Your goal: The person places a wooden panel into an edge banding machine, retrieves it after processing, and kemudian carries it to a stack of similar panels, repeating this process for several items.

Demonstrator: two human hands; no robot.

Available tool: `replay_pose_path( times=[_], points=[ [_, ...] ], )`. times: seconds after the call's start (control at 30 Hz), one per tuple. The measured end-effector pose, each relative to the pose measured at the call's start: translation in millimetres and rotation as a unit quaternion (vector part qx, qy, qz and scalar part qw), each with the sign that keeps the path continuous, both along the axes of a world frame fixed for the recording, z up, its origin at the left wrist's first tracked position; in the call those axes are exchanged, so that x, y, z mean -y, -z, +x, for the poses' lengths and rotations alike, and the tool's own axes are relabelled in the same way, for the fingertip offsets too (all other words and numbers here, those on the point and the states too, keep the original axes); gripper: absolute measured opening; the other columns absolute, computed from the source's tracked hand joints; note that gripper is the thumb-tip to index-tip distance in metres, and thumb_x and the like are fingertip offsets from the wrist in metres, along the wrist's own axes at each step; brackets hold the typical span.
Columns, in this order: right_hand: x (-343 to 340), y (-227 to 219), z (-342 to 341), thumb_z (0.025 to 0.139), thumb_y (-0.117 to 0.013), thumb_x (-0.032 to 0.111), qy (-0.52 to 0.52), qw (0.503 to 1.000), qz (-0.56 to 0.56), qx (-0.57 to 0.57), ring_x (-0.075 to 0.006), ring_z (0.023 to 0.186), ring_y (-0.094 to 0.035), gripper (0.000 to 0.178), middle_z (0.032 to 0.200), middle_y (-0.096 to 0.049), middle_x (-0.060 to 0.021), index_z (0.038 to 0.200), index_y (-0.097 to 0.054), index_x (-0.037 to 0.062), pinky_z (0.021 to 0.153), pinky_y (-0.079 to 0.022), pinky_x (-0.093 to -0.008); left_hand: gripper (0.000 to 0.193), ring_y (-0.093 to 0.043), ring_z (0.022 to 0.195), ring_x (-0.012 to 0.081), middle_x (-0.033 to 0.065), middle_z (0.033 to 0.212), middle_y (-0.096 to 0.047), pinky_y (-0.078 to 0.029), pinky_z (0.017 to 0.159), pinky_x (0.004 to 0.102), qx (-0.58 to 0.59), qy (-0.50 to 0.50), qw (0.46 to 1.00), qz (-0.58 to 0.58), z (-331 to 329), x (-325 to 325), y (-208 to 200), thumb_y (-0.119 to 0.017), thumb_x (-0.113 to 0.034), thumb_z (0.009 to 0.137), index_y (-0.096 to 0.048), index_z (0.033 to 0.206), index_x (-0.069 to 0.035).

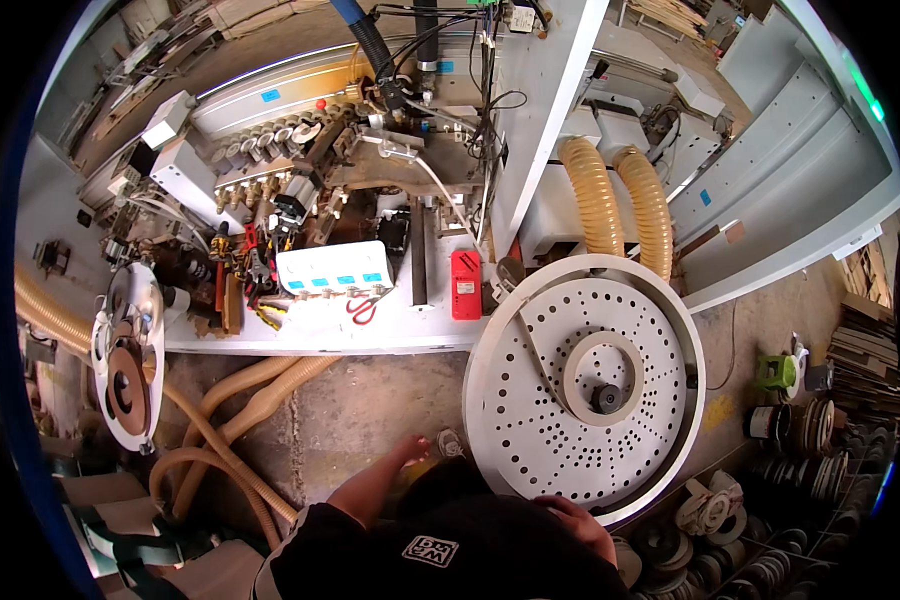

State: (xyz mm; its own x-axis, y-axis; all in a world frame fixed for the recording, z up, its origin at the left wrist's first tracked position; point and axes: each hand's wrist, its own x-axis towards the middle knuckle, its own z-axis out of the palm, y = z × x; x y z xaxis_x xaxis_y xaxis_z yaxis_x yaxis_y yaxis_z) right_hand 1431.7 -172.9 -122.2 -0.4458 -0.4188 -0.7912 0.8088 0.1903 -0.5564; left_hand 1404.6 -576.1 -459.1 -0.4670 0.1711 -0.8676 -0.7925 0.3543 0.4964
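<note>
My left hand hangs low in front of the machine, above the concrete floor. Its fingers are too small and foreshortened to make out, and I see nothing held in it. At the right, my right hand is near the lower rim of a large round perforated disc. My shirt hides its fingers. A pale ring and a black knob sit at the disc's middle. A thin strip runs from the disc's upper left edge toward that ring.
On the machine's white ledge lie a red box, red-handled scissors, pliers and a white valve panel. Tan hoses cross the floor at left. Rolls of banding and a green stool stand at right.
</note>
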Motion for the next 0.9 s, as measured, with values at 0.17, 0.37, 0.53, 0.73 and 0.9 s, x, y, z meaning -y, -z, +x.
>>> replay_pose_path(
  times=[0.17, 0.37, 0.53, 0.73, 0.9],
  points=[
    [11, 26, -45, 0.099, -0.059, 0.022, -0.098, 0.991, -0.080, -0.043, -0.0146, 0.112, -0.056, 0.043, 0.126, -0.062, -0.0059, 0.138, -0.051, 0.0064, 0.095, -0.044, -0.0283, 0.024, -0.060, 0.065, 0.0144, 0.0039, 0.076, -0.066, -0.049, 0.056, 0.0299, -0.183, -0.037, 0.979, -0.081, 4, 24, 9, -0.060, -0.027, 0.094, -0.068, 0.103, -0.006],
    [73, 16, -84, 0.101, -0.053, 0.021, -0.108, 0.990, -0.040, -0.085, -0.0161, 0.118, -0.056, 0.035, 0.123, -0.064, -0.0080, 0.133, -0.057, 0.0051, 0.102, -0.042, -0.0301, 0.027, -0.066, 0.077, 0.0174, 0.0089, 0.082, -0.069, -0.053, 0.066, 0.0344, -0.013, -0.146, 0.989, 0.001, -11, 70, 16, -0.061, -0.029, 0.091, -0.068, 0.102, -0.005],
    [147, 20, -105, 0.102, -0.050, 0.022, -0.012, 0.999, -0.033, 0.012, -0.0175, 0.119, -0.056, 0.035, 0.126, -0.063, -0.0084, 0.132, -0.058, 0.0047, 0.104, -0.040, -0.0313, 0.031, -0.068, 0.079, 0.0195, 0.0131, 0.084, -0.070, -0.054, 0.068, 0.0355, -0.171, 0.112, 0.956, -0.211, -64, 126, 50, -0.059, -0.034, 0.091, -0.068, 0.099, -0.005],
    [219, 11, -166, 0.102, -0.051, 0.024, -0.101, 0.993, 0.057, -0.023, -0.0195, 0.122, -0.055, 0.034, 0.128, -0.062, -0.0094, 0.129, -0.060, 0.0050, 0.107, -0.038, -0.0318, 0.032, -0.069, 0.068, 0.0236, 0.0084, 0.078, -0.072, -0.054, 0.064, 0.0368, -0.031, 0.033, 0.996, -0.083, -91, 195, 56, -0.055, -0.036, 0.087, -0.070, 0.097, -0.009],
    [251, 4, -197, 0.101, -0.053, 0.025, -0.059, 0.994, 0.084, 0.033, -0.0196, 0.123, -0.055, 0.035, 0.129, -0.062, -0.0093, 0.129, -0.060, 0.0042, 0.107, -0.038, -0.0318, 0.032, -0.070, 0.073, 0.0273, 0.0108, 0.080, -0.072, -0.055, 0.069, 0.0396, 0.047, 0.082, 0.988, -0.123, -96, 237, 55, -0.055, -0.036, 0.085, -0.071, 0.097, -0.011]
  ],
)
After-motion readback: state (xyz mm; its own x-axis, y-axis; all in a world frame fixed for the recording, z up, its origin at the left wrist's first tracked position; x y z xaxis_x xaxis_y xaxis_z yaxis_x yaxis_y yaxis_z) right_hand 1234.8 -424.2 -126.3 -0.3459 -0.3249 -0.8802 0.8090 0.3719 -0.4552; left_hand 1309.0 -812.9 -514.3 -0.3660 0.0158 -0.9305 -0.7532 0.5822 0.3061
